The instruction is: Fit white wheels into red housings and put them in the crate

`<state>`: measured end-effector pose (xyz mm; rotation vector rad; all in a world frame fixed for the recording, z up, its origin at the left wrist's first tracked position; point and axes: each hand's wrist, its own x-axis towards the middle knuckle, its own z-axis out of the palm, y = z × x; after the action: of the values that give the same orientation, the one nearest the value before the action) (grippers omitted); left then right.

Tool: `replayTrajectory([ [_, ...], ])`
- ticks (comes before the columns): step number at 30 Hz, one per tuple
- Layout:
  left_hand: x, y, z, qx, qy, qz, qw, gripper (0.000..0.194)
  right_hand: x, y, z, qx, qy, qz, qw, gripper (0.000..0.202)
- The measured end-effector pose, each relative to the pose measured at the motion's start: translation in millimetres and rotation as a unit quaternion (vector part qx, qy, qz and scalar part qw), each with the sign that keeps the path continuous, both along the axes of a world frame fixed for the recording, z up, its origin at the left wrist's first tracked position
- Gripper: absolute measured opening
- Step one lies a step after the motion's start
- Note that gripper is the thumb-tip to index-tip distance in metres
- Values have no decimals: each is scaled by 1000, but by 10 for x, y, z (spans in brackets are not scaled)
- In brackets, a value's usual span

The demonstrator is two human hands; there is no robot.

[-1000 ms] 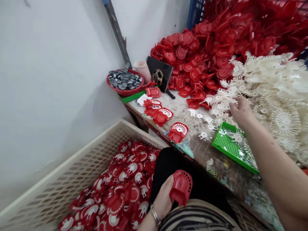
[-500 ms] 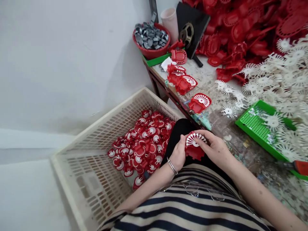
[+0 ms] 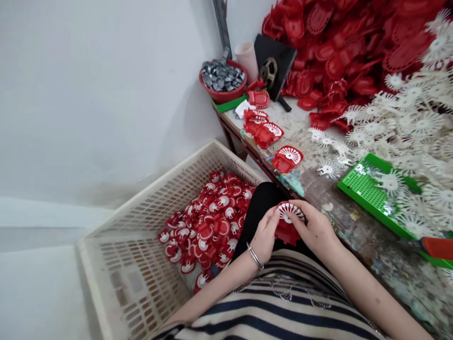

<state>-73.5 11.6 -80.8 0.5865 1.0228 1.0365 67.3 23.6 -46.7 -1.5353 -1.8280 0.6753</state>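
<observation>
Close to my body, over my lap, is a red plastic piece [image 3: 285, 231] with a white fan-shaped insert [image 3: 287, 212] at its upper end. My left hand [image 3: 266, 231] grips its left edge and wears a metal bangle. From the right, my right hand [image 3: 311, 222] holds the same piece, its thumb on the white insert and its fingers along the top edge. Part of the insert's right side is hidden by that thumb. Several similar red pieces with white inserts lie along the table edge, the nearest one [image 3: 287, 158] just beyond my hands.
A pale slatted crate [image 3: 141, 198] at the left holds many red-and-white pieces. On the table [image 3: 311, 184] are a red heap [image 3: 332, 47], white spoked parts [image 3: 406, 113], a green tray [image 3: 368, 203], a red-handled tool [image 3: 437, 247], a bowl of metal parts [image 3: 222, 97] and a cup [image 3: 247, 61].
The view has shifted, so the table's contents appear lower and slightly left. Both hands remain on the red piece, and my left fingers now reach further up beside the white insert.
</observation>
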Motion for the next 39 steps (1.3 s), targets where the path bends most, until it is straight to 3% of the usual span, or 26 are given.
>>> replayTrajectory([
  [5,-19,16,2,32,12,-42,999,32,2,-59,-34,124,-56,27,990,26],
  [9,-64,44,25,56,70,-17,996,30,-9,-121,-43,177,-104,-16,979,32],
  [11,-87,47,48,80,111,2,991,27,-10,-131,-61,119,-51,-48,990,48],
  [13,-102,41,68,94,134,2,987,26,-9,-133,-88,-3,74,-47,996,59],
  [15,-109,28,73,100,138,-6,985,27,-11,-138,-114,-135,204,-28,969,54],
  [17,-111,16,68,93,133,-7,987,28,-20,-152,-131,-217,292,-18,931,43],
  [21,-118,20,67,78,107,-17,991,33,-54,-187,-147,-255,339,-27,905,39],
  [25,-135,53,42,73,89,-29,993,37,8,-175,-106,-207,259,-22,943,39],
  [30,-126,76,-162,-18,23,-38,999,37,437,81,183,-35,38,-61,997,32],
  [32,-110,75,-223,-54,-6,-36,998,40,633,279,311,38,-129,-78,988,29],
  [34,-99,73,-236,-77,-24,-35,996,41,757,496,391,51,-275,-92,956,30],
  [36,-97,72,-214,-94,-34,-37,994,43,788,692,420,35,-349,-100,931,35],
  [39,-120,71,-178,-112,-44,-32,992,46,723,895,402,16,-380,-92,920,31],
])
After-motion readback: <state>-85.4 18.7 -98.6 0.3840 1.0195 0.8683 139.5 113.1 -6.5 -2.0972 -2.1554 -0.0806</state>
